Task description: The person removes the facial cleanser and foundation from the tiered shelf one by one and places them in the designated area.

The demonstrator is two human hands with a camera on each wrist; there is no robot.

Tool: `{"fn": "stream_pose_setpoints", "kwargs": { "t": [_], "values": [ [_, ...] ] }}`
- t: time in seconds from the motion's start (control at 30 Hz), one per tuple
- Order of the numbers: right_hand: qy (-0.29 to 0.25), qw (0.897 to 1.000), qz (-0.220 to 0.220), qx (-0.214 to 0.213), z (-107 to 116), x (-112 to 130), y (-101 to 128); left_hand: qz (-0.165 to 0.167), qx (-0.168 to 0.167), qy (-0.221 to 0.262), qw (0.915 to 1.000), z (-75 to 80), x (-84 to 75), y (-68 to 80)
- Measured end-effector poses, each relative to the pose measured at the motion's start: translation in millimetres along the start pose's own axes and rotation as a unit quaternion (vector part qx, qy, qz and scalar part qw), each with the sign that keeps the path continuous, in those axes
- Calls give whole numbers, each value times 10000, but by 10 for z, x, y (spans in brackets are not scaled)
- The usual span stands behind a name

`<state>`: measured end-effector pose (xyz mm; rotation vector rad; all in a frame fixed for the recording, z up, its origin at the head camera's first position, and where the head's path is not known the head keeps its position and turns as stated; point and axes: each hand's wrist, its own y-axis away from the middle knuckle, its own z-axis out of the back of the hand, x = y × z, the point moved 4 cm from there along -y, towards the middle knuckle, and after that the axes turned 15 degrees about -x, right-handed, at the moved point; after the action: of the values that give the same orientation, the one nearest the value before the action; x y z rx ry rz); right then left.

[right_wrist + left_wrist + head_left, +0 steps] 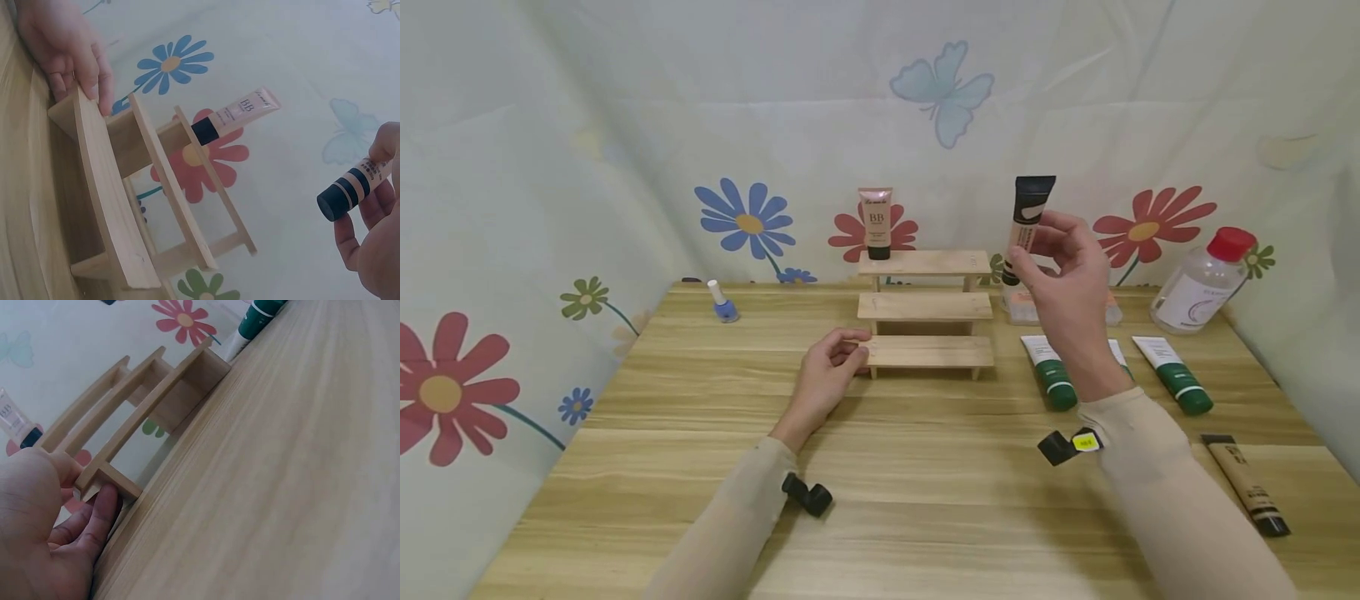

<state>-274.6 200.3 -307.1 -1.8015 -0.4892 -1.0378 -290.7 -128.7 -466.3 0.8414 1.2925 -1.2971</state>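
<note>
A three-step wooden stand [925,307] [150,394] [119,206] sits at the back middle of the table. A pink BB tube [876,222] [240,112] stands cap-down on its top step. My left hand [829,368] [47,525] grips the left end of the lowest step, thumb on top and fingers beneath. My right hand [1063,267] [375,225] is raised to the right of the stand and holds a beige tube with black ends [1026,225] [353,187] upright in the air.
Green-capped white tubes [1051,371] [1172,373] lie right of the stand, with a red-capped clear bottle [1202,282] behind them. A tan tube [1246,483] lies at front right. A blue nail polish bottle [724,302] stands back left. Flowered cloth walls surround the table [925,467].
</note>
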Motion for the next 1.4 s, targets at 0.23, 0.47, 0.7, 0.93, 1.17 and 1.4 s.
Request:
{"fn": "stream_pose_setpoints", "kwargs": {
  "t": [0.23,0.47,0.7,0.93,1.17,1.4],
  "values": [
    [166,9997,82,-188,301,83,49,35,-56,-31,10000,17,5,9],
    [695,9966,81,-435,679,107,144,173,-59,-100,9998,17,-88,40],
    [1103,9919,-81,-625,1060,20,263,135,-64,-44,9999,19,22,1],
    [1397,9835,-508,-1032,1458,-121,414,35,-51,-66,10000,14,-5,13],
    [2127,9637,-1000,-1270,1799,-201,622,37,-9,20,10000,-9,-7,11],
    [2407,9557,-1065,-1314,1925,-218,795,56,-59,-65,9999,-8,2,5]
  ]
}}
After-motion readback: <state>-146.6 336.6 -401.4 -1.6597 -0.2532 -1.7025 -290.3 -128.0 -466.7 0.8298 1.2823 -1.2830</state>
